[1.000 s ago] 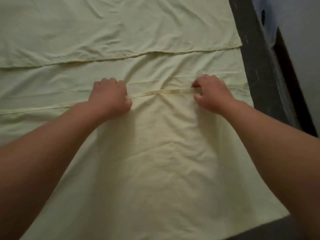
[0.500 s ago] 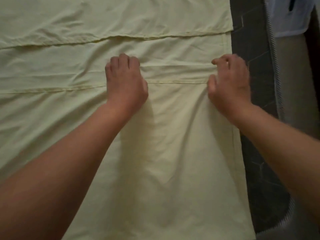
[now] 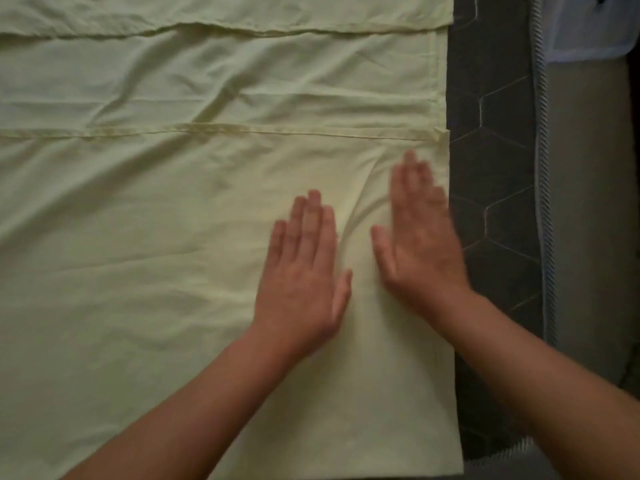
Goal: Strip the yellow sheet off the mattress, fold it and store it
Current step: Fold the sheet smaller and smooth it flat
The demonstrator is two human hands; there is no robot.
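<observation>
There is one yellow sheet [image 3: 156, 237], with two of its hemmed edges [image 3: 311, 133] crossing it. Two hands rest on it: one left hand [image 3: 304, 271], one right hand [image 3: 419, 237]. One dark mattress [image 3: 495, 202] shows at the right.

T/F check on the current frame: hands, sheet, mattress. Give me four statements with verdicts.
1. Both hands lie flat on the sheet. True: the left hand and right hand rest with straight fingers on the sheet.
2. The right hand grips the hem. False: its fingers are straight and hold nothing. The hem lies beyond the fingertips.
3. Bare mattress shows to the right of the sheet. True: the dark quilted mattress is uncovered there.
4. The sheet lies in a single layer. False: it is folded over, and layer edges run across it.
</observation>
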